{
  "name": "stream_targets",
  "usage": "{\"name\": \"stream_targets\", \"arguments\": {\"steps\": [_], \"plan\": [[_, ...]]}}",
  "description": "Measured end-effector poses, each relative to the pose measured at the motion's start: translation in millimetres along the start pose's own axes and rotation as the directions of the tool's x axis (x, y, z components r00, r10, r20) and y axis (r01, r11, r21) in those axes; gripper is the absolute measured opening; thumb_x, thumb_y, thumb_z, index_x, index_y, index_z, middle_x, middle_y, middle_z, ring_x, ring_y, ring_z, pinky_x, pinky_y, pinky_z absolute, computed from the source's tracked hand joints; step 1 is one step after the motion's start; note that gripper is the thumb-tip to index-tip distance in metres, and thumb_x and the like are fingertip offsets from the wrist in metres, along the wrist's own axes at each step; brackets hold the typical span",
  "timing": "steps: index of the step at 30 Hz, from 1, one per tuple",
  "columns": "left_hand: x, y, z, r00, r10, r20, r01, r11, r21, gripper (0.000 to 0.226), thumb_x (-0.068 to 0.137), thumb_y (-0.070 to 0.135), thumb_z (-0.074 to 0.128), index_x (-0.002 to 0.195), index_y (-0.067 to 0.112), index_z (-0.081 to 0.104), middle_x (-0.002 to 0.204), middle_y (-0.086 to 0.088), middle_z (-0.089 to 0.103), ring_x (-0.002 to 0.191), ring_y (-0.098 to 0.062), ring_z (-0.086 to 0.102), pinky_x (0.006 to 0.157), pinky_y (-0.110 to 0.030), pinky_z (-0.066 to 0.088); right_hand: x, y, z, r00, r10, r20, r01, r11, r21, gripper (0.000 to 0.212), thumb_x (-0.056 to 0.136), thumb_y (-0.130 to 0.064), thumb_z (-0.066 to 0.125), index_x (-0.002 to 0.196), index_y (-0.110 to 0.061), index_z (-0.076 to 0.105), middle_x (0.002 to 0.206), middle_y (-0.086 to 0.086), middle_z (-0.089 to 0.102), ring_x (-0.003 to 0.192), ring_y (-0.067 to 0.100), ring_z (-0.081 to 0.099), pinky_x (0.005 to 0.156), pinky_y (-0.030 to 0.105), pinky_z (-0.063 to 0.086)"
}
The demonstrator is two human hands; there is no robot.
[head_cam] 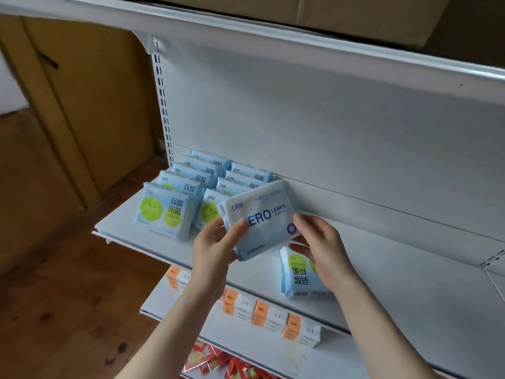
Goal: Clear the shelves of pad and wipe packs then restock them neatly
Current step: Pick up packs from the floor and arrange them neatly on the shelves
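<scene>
**Two hands are holding a soft white pack above the shelf**

Nearest to the camera, two bare forearms are reaching up. The left hand [216, 242] and the right hand [319, 244] are holding the white pack [269, 222] with the blue letters between them. The left hand is pinching its lower left edge, with the thumb lying on the printed front. The right hand is gripping the right edge, thumb on top and fingers [297, 246] curling under it. The white pack is hanging tilted in the air, just above the front part of the middle shelf [382, 255], and is not resting on it.

To the left of the white pack and behind it, the blue packs [164, 212] with green circles are standing in two rows, each one touching the next. Just below the white pack, under the right hand, an upturned blue pack [296, 277] is showing. I cannot tell whether the hand is holding it or it is lying on the shelf. Well below the white pack, orange-and-white boxes [262, 313] are sitting on the next shelf.

The white pack is looking light and soft, and its film wrapper is wrinkling near the hands. In my judgement the film is smooth enough to slip, and the pack will bend if it is taken by one corner. Taking it by two opposite edges, or flat between front and back, is giving better control. A gentle pinch should be enough, because hard squeezing could crush the pads inside.
</scene>
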State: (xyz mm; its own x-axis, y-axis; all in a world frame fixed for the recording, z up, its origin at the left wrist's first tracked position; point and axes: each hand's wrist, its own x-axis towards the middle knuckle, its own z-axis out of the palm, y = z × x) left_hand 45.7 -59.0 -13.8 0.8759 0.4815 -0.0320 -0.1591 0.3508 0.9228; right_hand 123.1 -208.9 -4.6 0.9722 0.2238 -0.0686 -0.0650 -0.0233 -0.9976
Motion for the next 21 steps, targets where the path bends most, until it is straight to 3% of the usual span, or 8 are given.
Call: {"name": "stream_targets", "arguments": {"steps": [3, 6, 8, 10, 12, 16, 19, 21], "plan": [[-4, -2, -5, 0.976, 0.215, -0.028, -0.207, 0.963, 0.174, 0.027, 0.075, 0.022, 0.075, 0.098, 0.020, 0.061, 0.090, 0.003, 0.072, 0.084, -0.021, 0.065, 0.074, -0.041, 0.055, 1, -1, 5, 0.999, 0.018, -0.032, -0.019, 0.999, -0.044, 0.012, 0.090, -0.028, 0.058, 0.092, -0.016, 0.061, 0.092, 0.006, 0.069, 0.087, 0.022, 0.066, 0.073, 0.030, 0.049], [0, -12, -15, 0.745, 0.596, 0.299, -0.651, 0.554, 0.518, 0.032, 0.077, 0.032, 0.063, 0.109, 0.029, 0.056, 0.109, 0.014, 0.063, 0.106, -0.012, 0.056, 0.085, -0.039, 0.054, 0, -12, 8, 0.948, 0.259, 0.188, -0.295, 0.934, 0.201, 0.042, 0.083, -0.052, 0.051, 0.098, -0.015, 0.062, 0.093, 0.011, 0.070, 0.080, 0.023, 0.069, 0.073, 0.036, 0.051], [8, -23, -23, 0.614, 0.599, 0.514, -0.766, 0.294, 0.572, 0.033, 0.082, 0.030, 0.056, 0.114, 0.029, 0.053, 0.125, 0.010, 0.056, 0.126, -0.017, 0.043, 0.099, -0.057, 0.041, 1, -18, 9, 0.919, 0.288, 0.268, -0.353, 0.903, 0.243, 0.053, 0.074, -0.056, 0.054, 0.103, -0.013, 0.066, 0.095, 0.011, 0.071, 0.080, 0.022, 0.069, 0.070, 0.035, 0.055], [12, -26, -28, 0.601, 0.572, 0.558, -0.764, 0.205, 0.612, 0.036, 0.084, 0.025, 0.054, 0.120, 0.029, 0.050, 0.138, 0.002, 0.049, 0.133, -0.022, 0.034, 0.102, -0.062, 0.029, 3, -19, 10, 0.939, 0.265, 0.221, -0.321, 0.905, 0.279, 0.038, 0.077, -0.039, 0.062, 0.102, -0.010, 0.066, 0.088, 0.010, 0.070, 0.072, 0.019, 0.069, 0.060, 0.030, 0.055], [11, -25, -32, 0.704, 0.538, 0.464, -0.674, 0.299, 0.675, 0.052, 0.086, 0.007, 0.057, 0.128, 0.033, 0.045, 0.144, -0.004, 0.040, 0.138, -0.020, 0.027, 0.108, -0.053, 0.028, 4, -19, 12, 0.956, 0.247, 0.159, -0.289, 0.890, 0.352, 0.018, 0.083, -0.020, 0.062, 0.097, -0.009, 0.066, 0.078, 0.008, 0.070, 0.064, 0.016, 0.068, 0.053, 0.027, 0.055], [-3, -11, -29, 0.975, 0.214, 0.057, -0.213, 0.839, 0.500, 0.041, 0.096, 0.003, 0.045, 0.129, 0.026, 0.042, 0.137, -0.007, 0.051, 0.118, -0.013, 0.054, 0.098, -0.033, 0.046, 5, -16, 14, 0.966, 0.201, 0.162, -0.255, 0.845, 0.471, 0.014, 0.083, -0.010, 0.058, 0.095, -0.007, 0.065, 0.076, 0.008, 0.071, 0.065, 0.016, 0.069, 0.054, 0.027, 0.056], [-6, -2, -24, 0.957, -0.273, 0.100, 0.268, 0.962, 0.053, 0.030, 0.092, 0.029, 0.053, 0.117, 0.012, 0.053, 0.112, -0.012, 0.066, 0.088, -0.021, 0.067, 0.077, -0.036, 0.054, 2, -9, 22, 0.962, 0.161, 0.221, -0.249, 0.848, 0.468, 0.030, 0.073, -0.010, 0.061, 0.102, -0.005, 0.063, 0.086, 0.013, 0.071, 0.072, 0.020, 0.069, 0.057, 0.029, 0.056], [-5, -3, -28, 0.945, -0.293, 0.141, 0.294, 0.956, 0.020, 0.029, 0.087, 0.023, 0.059, 0.112, 0.008, 0.058, 0.100, -0.011, 0.071, 0.079, -0.020, 0.070, 0.069, -0.033, 0.058, 0, -4, 26, 0.953, 0.149, 0.265, -0.253, 0.870, 0.422, 0.031, 0.070, -0.013, 0.061, 0.101, -0.004, 0.063, 0.089, 0.014, 0.071, 0.075, 0.021, 0.069, 0.062, 0.030, 0.058]]}}
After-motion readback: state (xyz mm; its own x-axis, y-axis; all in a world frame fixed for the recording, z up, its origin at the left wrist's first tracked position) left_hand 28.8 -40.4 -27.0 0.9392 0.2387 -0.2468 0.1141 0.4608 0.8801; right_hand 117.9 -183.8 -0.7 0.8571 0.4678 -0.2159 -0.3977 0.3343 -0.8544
